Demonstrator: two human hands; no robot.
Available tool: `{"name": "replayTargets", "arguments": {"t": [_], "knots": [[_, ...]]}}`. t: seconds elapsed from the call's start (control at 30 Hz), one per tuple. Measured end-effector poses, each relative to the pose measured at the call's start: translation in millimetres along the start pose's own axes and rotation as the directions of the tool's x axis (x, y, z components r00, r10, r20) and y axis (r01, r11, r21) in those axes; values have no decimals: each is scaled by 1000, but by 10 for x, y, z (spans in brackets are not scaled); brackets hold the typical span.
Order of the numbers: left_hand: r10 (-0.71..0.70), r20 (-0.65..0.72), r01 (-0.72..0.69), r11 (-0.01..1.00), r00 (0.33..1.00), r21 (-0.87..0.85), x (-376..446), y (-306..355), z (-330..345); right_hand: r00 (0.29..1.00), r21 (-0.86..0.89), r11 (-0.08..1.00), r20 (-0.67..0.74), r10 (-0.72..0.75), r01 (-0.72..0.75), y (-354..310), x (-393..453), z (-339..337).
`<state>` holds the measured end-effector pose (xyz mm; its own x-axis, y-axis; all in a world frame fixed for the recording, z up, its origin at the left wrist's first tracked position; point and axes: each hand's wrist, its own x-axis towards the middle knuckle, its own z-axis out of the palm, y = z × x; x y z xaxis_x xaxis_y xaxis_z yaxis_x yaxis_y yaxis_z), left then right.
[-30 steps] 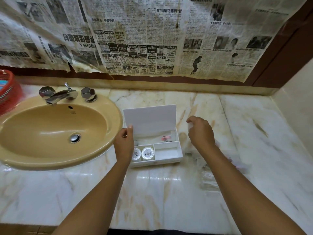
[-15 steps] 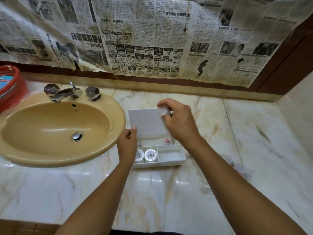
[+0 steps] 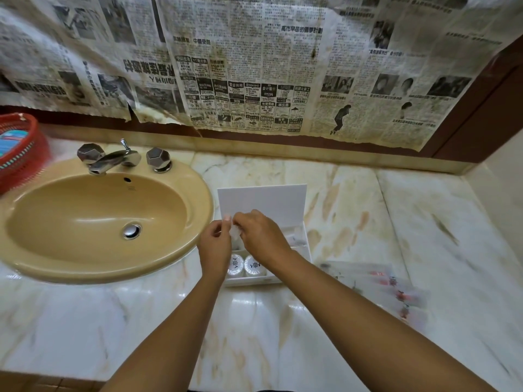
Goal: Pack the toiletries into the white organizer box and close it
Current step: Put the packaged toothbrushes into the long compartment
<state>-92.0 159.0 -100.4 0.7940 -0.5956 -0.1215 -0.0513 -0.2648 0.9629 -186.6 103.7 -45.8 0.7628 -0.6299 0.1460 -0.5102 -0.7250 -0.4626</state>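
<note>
Currently both hands, left hand (image 3: 214, 244) and right hand (image 3: 261, 239), pinch a small clear plastic sachet (image 3: 235, 232) over the open white plastic organizer box (image 3: 302, 241), near the surface's sink-side edge. Advice: lower it flat into the rear compartment, clear of the upright lid.

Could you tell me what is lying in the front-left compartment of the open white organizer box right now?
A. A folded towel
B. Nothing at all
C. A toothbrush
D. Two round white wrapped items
D: two round white wrapped items with dark emblems lie side by side in the front-left compartment of the white organizer box, just below both hands.
</note>
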Motion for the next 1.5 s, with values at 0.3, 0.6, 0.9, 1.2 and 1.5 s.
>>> {"name": "replayTargets", "arguments": {"t": [0.3, 0.6, 0.9, 1.2, 1.5], "knots": [[4, -7, -4, 998, 1000, -56, 8, 5, 9, 932, 23, 962, 255, 257, -272, 291, -100, 188], [7, -19, -8, 998, 1000, -54, 12, -6, 25, 809, -120, 981, 554, 195, -154, 71, -171, 86], [33, 0, -33, 999, 999, 7, -34, 37, 3, 942, -64, 976, 253, 219, -209, 136, -259, -83], [56, 5, -56, 996, 998, 74, -85, 99, -10, 860, -113, 854, -27, 509, -509, 682, -539, -638], [17, 9, -18, 999, 1000, 48, -85, 89, -3, 615, -433, 661, 263, 743, -613, 1181, -856, -558]]}}
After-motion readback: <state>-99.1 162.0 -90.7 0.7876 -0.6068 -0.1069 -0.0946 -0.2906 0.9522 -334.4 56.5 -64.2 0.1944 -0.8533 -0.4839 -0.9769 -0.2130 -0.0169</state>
